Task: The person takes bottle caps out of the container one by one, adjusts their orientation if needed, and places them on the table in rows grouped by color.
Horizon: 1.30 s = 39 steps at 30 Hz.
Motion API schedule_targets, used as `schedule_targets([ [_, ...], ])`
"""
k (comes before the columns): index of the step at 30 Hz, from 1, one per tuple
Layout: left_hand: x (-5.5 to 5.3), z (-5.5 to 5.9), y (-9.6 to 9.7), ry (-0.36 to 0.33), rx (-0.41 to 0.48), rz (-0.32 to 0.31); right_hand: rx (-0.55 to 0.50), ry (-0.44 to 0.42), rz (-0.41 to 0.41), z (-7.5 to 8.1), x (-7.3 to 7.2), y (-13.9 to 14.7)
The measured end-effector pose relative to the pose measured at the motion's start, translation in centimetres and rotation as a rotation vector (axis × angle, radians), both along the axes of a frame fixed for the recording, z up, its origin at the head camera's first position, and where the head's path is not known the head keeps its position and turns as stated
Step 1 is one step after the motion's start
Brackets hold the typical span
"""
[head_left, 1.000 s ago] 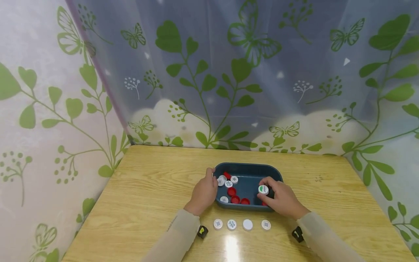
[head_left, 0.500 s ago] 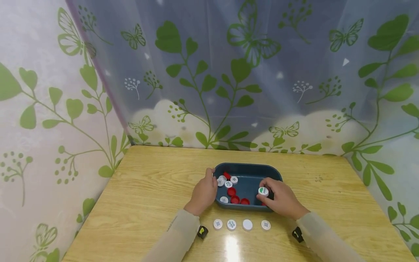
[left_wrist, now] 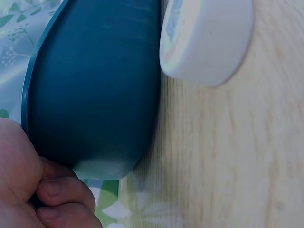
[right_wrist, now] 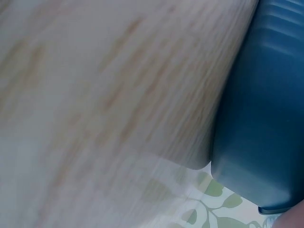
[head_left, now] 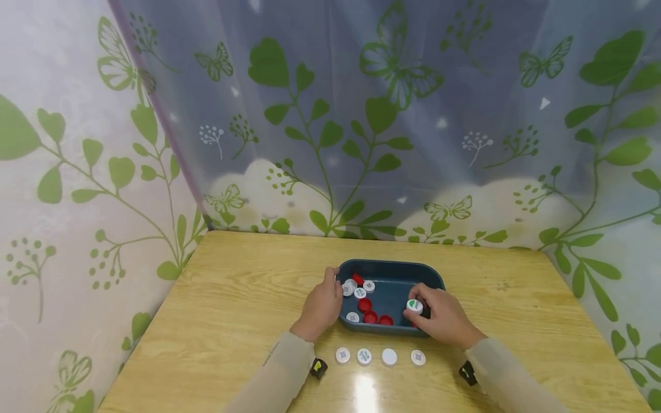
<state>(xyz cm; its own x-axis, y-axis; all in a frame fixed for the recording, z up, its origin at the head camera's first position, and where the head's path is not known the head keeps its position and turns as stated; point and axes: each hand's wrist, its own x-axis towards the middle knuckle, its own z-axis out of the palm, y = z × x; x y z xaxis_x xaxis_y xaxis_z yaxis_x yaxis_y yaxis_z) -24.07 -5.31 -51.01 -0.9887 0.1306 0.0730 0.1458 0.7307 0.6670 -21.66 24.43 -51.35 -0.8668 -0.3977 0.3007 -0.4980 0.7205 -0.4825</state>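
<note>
A dark blue tray [head_left: 389,330] holds several red caps [head_left: 370,317] and white round caps [head_left: 360,293], mostly in its left half. My left hand [head_left: 319,304] grips the tray's left end; in the left wrist view its fingers [left_wrist: 66,191] curl by the tray's outer wall. Over the tray's right part, my right hand [head_left: 441,312] pinches a white round cap with a green mark [head_left: 415,306] between thumb and fingers. A red cap shows partly beneath that hand. The right wrist view catches only a sliver of the hand at its lower right corner.
Several white caps [head_left: 389,357] lie in a row on the wooden table [head_left: 248,298] in front of the tray. One white cap [left_wrist: 209,42] looms close in the left wrist view. Patterned curtains [head_left: 330,143] hang behind and beside the table.
The head view has shifted slightly, so the tray and hands appear a little lower. Both hands keep their holds, and the caps in the row stay put.
</note>
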Motion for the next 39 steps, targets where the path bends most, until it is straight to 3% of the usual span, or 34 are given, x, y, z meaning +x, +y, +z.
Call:
schedule_targets([
  [9, 0.1, 0.0, 0.1, 0.018, -0.005, -0.005, -0.014, -0.002, 0.019, 0.2, 0.3, 0.0],
  [20, 0.0, -0.2, -0.1, 0.028, 0.006, -0.008, 0.007, 0.098, 0.067, 0.1, 0.2, 0.1],
  [23, -0.1, -0.2, -0.1, 0.029, -0.008, -0.013, -0.031, 0.058, 0.092, 0.3, 0.2, 0.3],
  [26, -0.2, -0.2, -0.1, 0.023, -0.022, -0.011, -0.114, -0.045, 0.129, 0.9, 0.6, 0.8],
  [29, -0.1, -0.1, 0.0, 0.027, -0.023, -0.020, -0.121, -0.052, 0.132, 1.6, 1.5, 1.7],
  [33, 0.0, 0.1, 0.1, 0.027, -0.024, -0.029, 0.062, 0.155, 0.100, 2.4, 3.9, 3.1],
  [35, 0.0, 0.2, 0.1, 0.023, -0.026, -0.026, 0.141, 0.218, 0.091, 2.6, 5.3, 3.8],
  [37, 0.0, 0.3, 0.1, 0.014, -0.030, -0.019, 0.198, 0.212, 0.106, 2.4, 6.6, 4.3],
  [39, 0.0, 0.3, -0.1, 0.006, -0.039, -0.010, 0.249, 0.151, 0.132, 2.0, 7.5, 4.6],
])
